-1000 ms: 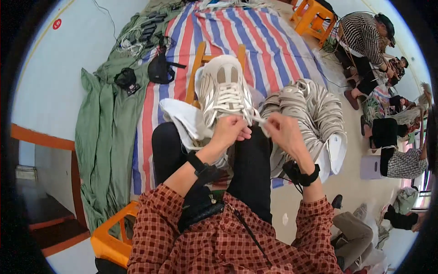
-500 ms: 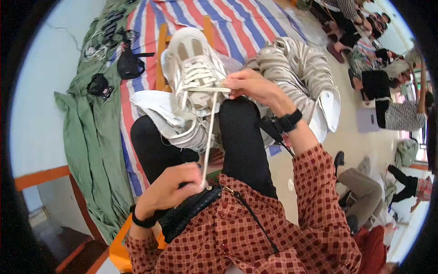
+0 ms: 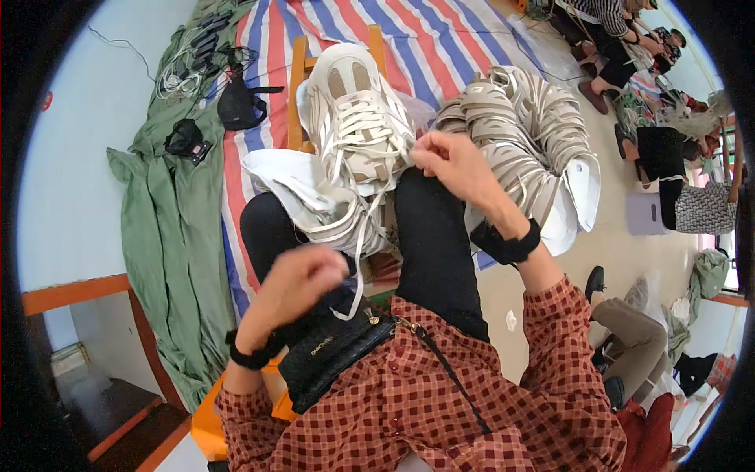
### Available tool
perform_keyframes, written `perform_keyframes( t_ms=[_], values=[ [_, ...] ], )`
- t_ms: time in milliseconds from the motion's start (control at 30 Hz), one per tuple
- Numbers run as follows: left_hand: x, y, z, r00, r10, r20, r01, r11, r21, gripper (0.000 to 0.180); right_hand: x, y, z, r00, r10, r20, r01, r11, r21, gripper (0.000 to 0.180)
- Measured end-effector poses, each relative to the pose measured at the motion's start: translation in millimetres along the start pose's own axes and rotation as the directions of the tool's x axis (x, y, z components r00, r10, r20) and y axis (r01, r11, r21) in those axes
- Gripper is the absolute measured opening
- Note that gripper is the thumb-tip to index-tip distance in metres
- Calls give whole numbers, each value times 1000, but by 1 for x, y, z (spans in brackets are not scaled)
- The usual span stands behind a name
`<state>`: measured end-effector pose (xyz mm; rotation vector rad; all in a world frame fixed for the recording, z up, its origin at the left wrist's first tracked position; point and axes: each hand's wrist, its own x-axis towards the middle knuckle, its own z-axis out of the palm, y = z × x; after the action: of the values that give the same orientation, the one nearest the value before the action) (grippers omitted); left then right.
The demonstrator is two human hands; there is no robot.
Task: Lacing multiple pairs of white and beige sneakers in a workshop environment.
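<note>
A beige and white shoe upper [image 3: 350, 86] rests over my knees, toe pointing away, with its pale laces [image 3: 363, 119] crossing up the front. My right hand [image 3: 458, 167] is closed in a pinch at the right side of its opening; what the fingertips hold is hidden. One loose lace end [image 3: 360, 275] hangs toward my lap in a curve. My left hand [image 3: 303, 277] hovers left of that lace, apart from it, blurred at the fingertips, fingers loosely bent, holding nothing visible. Below the laced upper lie more stacked uppers [image 3: 338, 224], one with a white lining.
A big coil of nested shoe uppers [image 3: 523, 138] lies to the right. A wooden stool [image 3: 297, 90] stands on the striped sheet [image 3: 271, 47]. Green cloth [image 3: 169, 244] with black pouches runs along the left. A black bag [image 3: 334, 350] sits on my lap. Other people work at the right.
The lace that my left hand pulled taut is released and hangs slack. My left hand has risen slightly. My right hand has moved off the lace's crossing to the upper's right side.
</note>
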<state>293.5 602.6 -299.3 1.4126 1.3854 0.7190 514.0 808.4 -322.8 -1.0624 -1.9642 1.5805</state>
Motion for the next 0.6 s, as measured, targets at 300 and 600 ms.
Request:
perform_keyframes(
  t_ms=[300, 600],
  values=[
    [111, -17, -22, 779, 159, -606, 31, 956, 291, 28, 3, 3, 32, 908, -338, -247, 207, 876, -437, 27],
    [109, -26, -16, 768, 192, -612, -88, 977, 195, 20, 22, 17, 17, 982, -174, -73, 173, 985, -14, 10]
  ],
)
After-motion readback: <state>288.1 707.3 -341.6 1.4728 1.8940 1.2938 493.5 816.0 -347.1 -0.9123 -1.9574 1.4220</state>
